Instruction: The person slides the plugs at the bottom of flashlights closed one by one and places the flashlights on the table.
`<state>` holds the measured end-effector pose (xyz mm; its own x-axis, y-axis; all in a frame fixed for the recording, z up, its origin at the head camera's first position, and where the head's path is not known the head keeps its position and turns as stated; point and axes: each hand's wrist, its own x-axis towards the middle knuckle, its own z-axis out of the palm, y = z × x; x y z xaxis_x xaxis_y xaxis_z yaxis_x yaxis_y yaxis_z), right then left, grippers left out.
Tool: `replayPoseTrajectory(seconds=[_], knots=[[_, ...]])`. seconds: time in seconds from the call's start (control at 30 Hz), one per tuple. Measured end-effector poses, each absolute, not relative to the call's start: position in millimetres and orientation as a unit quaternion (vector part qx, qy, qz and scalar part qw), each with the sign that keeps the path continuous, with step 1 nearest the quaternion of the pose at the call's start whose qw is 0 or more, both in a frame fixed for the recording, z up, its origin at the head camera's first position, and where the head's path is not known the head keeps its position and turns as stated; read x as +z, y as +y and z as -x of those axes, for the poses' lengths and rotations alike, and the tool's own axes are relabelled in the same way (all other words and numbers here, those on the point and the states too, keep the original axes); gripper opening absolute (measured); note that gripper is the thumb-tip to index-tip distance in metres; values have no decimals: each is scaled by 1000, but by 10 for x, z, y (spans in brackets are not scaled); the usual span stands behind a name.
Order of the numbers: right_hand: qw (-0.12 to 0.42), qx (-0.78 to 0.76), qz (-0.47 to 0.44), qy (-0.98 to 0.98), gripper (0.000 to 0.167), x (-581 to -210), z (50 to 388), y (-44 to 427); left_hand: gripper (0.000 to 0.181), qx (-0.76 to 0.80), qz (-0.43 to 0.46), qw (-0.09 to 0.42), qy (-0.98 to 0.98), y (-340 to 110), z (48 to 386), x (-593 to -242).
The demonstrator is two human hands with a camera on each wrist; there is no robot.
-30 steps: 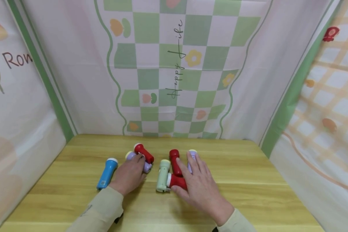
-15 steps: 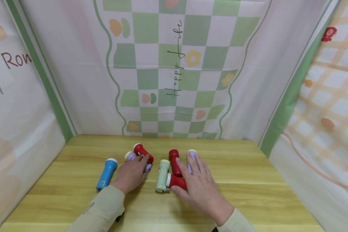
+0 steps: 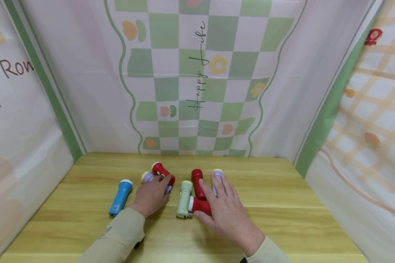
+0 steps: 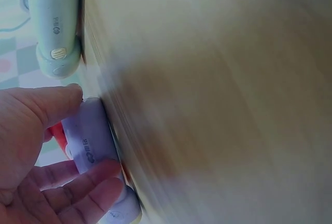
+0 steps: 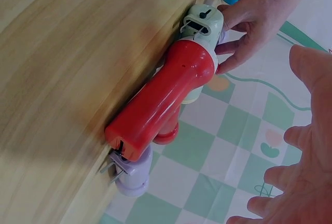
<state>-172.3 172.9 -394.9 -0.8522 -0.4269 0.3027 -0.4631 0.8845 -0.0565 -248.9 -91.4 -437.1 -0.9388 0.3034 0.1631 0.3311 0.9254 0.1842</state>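
Observation:
My left hand (image 3: 151,197) is over a pale purple flashlight (image 4: 91,133) lying on the table. In the left wrist view its thumb lies at the tail end and its fingers curl round the barrel. One fingertip reaches a small red flashlight (image 3: 162,171) just behind. My right hand (image 3: 228,215) spreads its straight fingers over a red flashlight with a white rim (image 5: 166,89) and another purple flashlight (image 3: 218,176), partly hiding both; the right wrist view shows a gap between palm and flashlights. A dark red flashlight (image 3: 197,182) lies near its index finger.
A pale green flashlight (image 3: 184,201) lies between the hands, touching the white rim of the red one. To the left of my left hand lies a blue flashlight (image 3: 120,197). Printed cloth (image 3: 197,91) hangs behind the wooden table (image 3: 276,219) and along both sides.
My left hand has shifted slightly to the right, covering more of the purple flashlight, and a fingertip has come onto the small red one. My right hand stays in place.

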Motion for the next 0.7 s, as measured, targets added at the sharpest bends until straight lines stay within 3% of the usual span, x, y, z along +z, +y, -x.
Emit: replayPoseTrajectory(seconds=[0.5, 0.7], knots=[[140, 67, -231, -961, 88, -3961, 1730, 1716, 52, -107, 163, 81, -977, -861, 2521, -4362], [147, 67, -234, -959, 87, -3970, 1730, 1706, 53, -101, 156, 56, -981, -840, 2532, -4344]])
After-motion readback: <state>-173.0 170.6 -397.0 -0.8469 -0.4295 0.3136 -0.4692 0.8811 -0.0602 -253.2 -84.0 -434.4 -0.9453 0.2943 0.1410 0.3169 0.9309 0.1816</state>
